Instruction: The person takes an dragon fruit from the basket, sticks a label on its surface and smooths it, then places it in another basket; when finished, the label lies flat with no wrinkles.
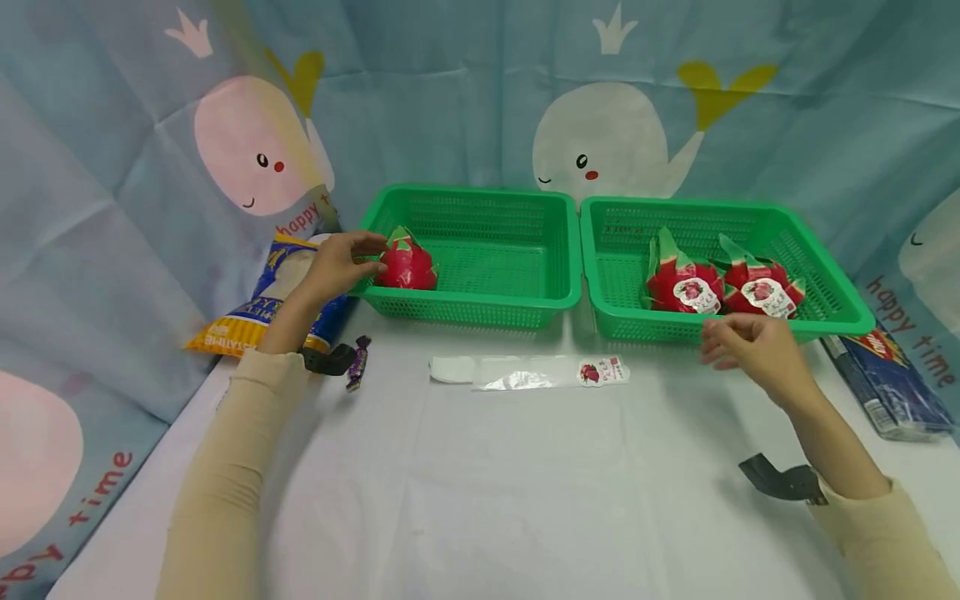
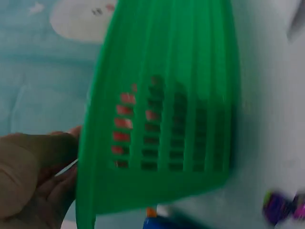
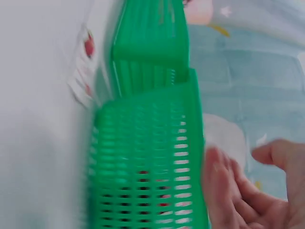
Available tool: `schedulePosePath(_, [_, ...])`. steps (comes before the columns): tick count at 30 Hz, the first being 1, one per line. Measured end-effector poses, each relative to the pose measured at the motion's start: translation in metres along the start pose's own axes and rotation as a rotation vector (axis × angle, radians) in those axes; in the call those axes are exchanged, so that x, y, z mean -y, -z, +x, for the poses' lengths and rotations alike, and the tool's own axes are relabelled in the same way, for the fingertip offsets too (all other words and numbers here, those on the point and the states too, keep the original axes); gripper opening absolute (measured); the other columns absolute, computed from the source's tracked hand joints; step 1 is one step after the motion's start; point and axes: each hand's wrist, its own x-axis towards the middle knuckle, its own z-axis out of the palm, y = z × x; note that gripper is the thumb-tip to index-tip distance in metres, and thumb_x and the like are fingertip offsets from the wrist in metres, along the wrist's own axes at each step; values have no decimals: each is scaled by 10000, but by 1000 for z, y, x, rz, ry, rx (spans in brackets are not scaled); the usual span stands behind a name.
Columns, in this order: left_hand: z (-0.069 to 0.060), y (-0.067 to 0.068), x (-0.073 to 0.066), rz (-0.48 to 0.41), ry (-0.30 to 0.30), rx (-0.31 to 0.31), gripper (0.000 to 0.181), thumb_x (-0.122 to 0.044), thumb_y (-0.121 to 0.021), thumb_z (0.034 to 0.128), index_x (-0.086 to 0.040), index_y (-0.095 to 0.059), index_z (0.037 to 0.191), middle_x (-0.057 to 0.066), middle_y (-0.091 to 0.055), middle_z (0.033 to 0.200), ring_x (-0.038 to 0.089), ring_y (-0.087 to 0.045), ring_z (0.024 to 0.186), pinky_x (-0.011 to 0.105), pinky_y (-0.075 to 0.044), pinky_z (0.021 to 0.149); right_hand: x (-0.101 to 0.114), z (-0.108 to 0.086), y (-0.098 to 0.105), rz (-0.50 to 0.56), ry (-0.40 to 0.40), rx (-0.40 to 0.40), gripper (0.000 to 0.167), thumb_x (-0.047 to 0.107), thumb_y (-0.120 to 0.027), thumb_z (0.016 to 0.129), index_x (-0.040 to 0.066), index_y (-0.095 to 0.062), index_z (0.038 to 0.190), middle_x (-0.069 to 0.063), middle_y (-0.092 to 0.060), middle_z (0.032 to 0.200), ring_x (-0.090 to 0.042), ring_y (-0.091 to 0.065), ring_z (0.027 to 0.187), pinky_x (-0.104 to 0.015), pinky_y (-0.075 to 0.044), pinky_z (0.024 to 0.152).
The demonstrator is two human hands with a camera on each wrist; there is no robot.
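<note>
A red dragon fruit with green leaf tips sits at the left end of the left green basket. My left hand reaches over that end, thumb and fingers apart beside the fruit; whether they touch it is unclear. In the left wrist view the basket wall hides the fingertips. Two dragon fruits, one beside another, both with round white labels, lie in the right green basket. My right hand hovers at this basket's front rim, fingers loosely bent, holding nothing.
A clear strip with a dragon fruit label lies before the baskets. Left of it are a purple wrapped candy and a blue and yellow bag. At far right lies a dark blue package. A whale-print curtain stands behind.
</note>
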Motion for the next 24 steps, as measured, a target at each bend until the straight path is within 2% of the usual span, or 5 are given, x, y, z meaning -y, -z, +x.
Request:
schedulePosePath(3, [14,8,10,146,16,177,567,14,-631,834,-5,-405,1354,240,-438,1364,407,-460,1216,500,-419,970,-19,-12,-1,264,-100,218,242,185,-437,978,231,-668,926,106,-713,848,-64,-691,769,-220,-554,646])
schedulePosePath(6, [26,12,8,289,15,347,725,51,-633,815,-76,-281,1436,228,-315,1448,428,-361,1282,543,-391,981,-35,-15,1,642,-161,333,322,168,-340,1008,178,-660,1039,12,-709,1006,-116,-678,922,-226,-544,748])
schedulePosePath(11, [46,6,2,468,-12,546,788,90,-584,828,-143,-194,1471,188,-210,1504,406,-220,1358,557,-292,1055,-46,-14,5,1221,-162,241,347,120,-283,1012,-1,-586,1130,-153,-671,1083,-241,-650,1004,-284,-534,789])
schedulePosePath(20, [67,-15,3,514,-171,536,793,-19,-761,706,-37,-323,1367,214,-180,1499,421,-110,1386,574,-358,1001,-50,-11,-2,1231,-100,109,297,79,-319,997,-32,-588,1058,-149,-691,1025,-239,-669,956,-308,-544,754])
schedulePosePath(24, [76,-28,-4,481,-184,514,762,-137,-796,689,6,-343,1285,221,-407,1333,373,-403,1240,508,-431,946,-50,-9,-2,1232,-102,70,302,75,-331,993,-39,-608,1033,-149,-697,1000,-235,-677,933,-291,-545,747])
